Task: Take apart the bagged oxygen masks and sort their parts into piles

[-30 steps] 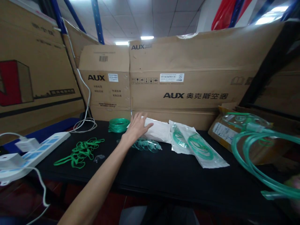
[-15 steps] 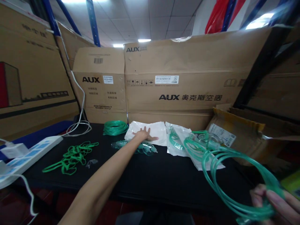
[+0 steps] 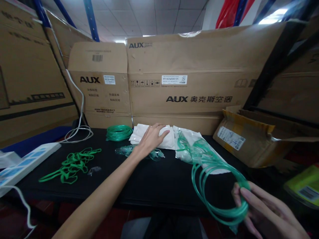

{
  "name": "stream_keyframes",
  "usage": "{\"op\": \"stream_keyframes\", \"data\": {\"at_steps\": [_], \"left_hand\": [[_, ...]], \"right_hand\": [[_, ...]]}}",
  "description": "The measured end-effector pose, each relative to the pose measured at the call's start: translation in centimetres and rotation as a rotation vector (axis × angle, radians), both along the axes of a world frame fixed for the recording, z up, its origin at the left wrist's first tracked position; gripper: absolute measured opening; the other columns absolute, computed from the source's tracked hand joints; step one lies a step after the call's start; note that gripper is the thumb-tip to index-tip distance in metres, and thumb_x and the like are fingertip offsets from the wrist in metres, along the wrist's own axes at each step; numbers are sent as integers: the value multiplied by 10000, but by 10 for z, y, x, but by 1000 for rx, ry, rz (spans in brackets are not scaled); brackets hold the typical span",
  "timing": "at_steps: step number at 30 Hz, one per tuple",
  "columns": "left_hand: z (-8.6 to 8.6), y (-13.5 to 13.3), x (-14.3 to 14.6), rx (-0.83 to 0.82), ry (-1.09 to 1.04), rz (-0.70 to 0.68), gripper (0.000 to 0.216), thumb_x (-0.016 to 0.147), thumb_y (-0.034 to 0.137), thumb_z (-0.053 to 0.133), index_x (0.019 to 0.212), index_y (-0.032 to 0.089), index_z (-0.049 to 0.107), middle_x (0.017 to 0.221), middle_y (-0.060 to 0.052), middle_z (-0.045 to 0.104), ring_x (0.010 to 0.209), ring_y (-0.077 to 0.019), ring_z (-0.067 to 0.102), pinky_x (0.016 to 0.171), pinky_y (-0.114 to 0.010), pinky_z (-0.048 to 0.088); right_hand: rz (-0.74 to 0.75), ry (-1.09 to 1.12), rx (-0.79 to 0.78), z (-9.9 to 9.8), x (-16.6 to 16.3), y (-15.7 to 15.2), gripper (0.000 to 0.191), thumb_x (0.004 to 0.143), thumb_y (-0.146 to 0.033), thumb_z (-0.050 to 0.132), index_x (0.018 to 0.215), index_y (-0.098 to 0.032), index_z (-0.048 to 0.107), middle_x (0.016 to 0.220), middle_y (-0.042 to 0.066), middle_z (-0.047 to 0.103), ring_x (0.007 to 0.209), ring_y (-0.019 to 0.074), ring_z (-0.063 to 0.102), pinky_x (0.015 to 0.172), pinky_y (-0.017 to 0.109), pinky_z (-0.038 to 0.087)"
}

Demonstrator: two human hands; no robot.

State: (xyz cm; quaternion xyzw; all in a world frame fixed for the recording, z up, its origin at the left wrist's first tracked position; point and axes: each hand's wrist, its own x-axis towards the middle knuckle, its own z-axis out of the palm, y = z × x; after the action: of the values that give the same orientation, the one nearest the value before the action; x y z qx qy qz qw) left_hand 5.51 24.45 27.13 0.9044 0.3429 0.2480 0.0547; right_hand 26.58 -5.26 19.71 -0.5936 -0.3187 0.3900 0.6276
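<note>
My left hand (image 3: 152, 136) reaches across the black table (image 3: 154, 181) and rests with spread fingers on a stack of white packets (image 3: 144, 131) at the back. Just in front of it lies a clear mask (image 3: 124, 151). My right hand (image 3: 264, 207) at the lower right holds a coil of green tubing (image 3: 214, 189), whose far end with a clear mask hangs over sealed packets (image 3: 193, 146) of green tubing.
A pile of green bands (image 3: 71, 164) and a small clear part (image 3: 94, 170) lie at the left, with a white power strip (image 3: 22, 164) beyond. A green tubing coil (image 3: 119, 132) sits at the back. Cardboard boxes (image 3: 179, 79) wall the table; an open carton (image 3: 246, 137) stands right.
My right hand has carried the green tubing coil leftward and lower, over the table. My left hand has lifted slightly on the white packets. The view has shifted right.
</note>
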Motion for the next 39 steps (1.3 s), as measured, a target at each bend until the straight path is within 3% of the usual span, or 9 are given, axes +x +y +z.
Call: {"op": "stream_keyframes", "data": {"at_steps": [3, 7, 13, 19, 22, 24, 27, 32, 39], "left_hand": [[0, -46, -21, 20, -106, -242, 396, 1062, 457, 472, 1367, 243, 604, 1447, -52, 622, 1368, -185, 549, 1193, -342, 399], [-19, -91, -51, -75, -197, -541, 531, 933, 293, 693, 1439, 250, 539, 1501, -68, 563, 1394, -210, 525, 1196, -369, 425], [-58, -106, -74, -63, -133, -359, 473, 925, 158, 633, 1383, 261, 578, 1475, -43, 592, 1332, -214, 582, 1163, -408, 467], [-68, -104, -85, -86, -98, -248, 371, 913, 204, 680, 1279, 236, 628, 1291, -33, 721, 1177, -241, 674, 1073, -448, 529], [-69, -102, -86, -108, -126, -249, 351, 931, 223, 664, 1281, 224, 633, 1286, -48, 717, 1165, -231, 679, 1054, -405, 547], [-69, -100, -85, -139, -146, -253, 350, 941, 220, 647, 1290, 232, 630, 1296, -49, 704, 1147, -218, 689, 1038, -374, 557], [-69, -98, -83, -196, -174, -252, 339, 941, 205, 638, 1276, 251, 642, 1270, -40, 703, 1090, -197, 712, 1001, -336, 572], [-73, -96, -81, -274, -226, -222, 297, 925, 205, 654, 1216, 257, 681, 1199, -25, 743, 1064, -202, 727, 975, -319, 573], [-70, -90, -74, -273, -135, -138, 173, 907, 217, 664, 1064, 261, 722, 1028, 19, 792, 901, -197, 757, 834, -298, 570]], "right_hand": [[108, 32, 31, 12, -10, 16, 364, 808, -549, 803, 868, -202, 714, 734, 26, 602, 446, 77, 458, 351, 186, 354], [245, 134, 27, 15, -13, 42, 400, 785, -509, 852, 807, -139, 701, 655, -4, 591, 402, 13, 388, 343, 115, 283], [474, 59, -120, 1, -14, 83, 399, 801, -515, 830, 805, -142, 690, 645, -31, 584, 350, -12, 336, 324, 116, 217], [330, -714, -158, -8, -18, 113, 505, 875, -631, 633, 969, -150, 756, 671, 13, 630, 376, 109, 497, 351, 244, 404], [193, -879, -92, -13, -20, 120, 431, 863, -538, 681, 1083, -180, 775, 916, 102, 711, 681, 229, 680, 663, 372, 588], [147, -966, -23, -13, -26, 122, 358, 899, -477, 675, 1117, -210, 769, 1107, 132, 698, 986, 303, 684, 939, 455, 548], [185, -1125, 183, -12, -42, 128, 281, 988, -365, 611, 1209, -238, 729, 1258, 127, 673, 1209, 317, 619, 1091, 506, 463], [498, -1146, 464, -16, -56, 151, 219, 1046, -243, 546, 1177, -236, 722, 1124, 92, 732, 1074, 241, 681, 969, 402, 555], [546, -1156, 494, -21, -58, 162, 156, 1045, -212, 553, 1050, -178, 705, 1011, 77, 666, 955, 201, 627, 850, 319, 519]]}}
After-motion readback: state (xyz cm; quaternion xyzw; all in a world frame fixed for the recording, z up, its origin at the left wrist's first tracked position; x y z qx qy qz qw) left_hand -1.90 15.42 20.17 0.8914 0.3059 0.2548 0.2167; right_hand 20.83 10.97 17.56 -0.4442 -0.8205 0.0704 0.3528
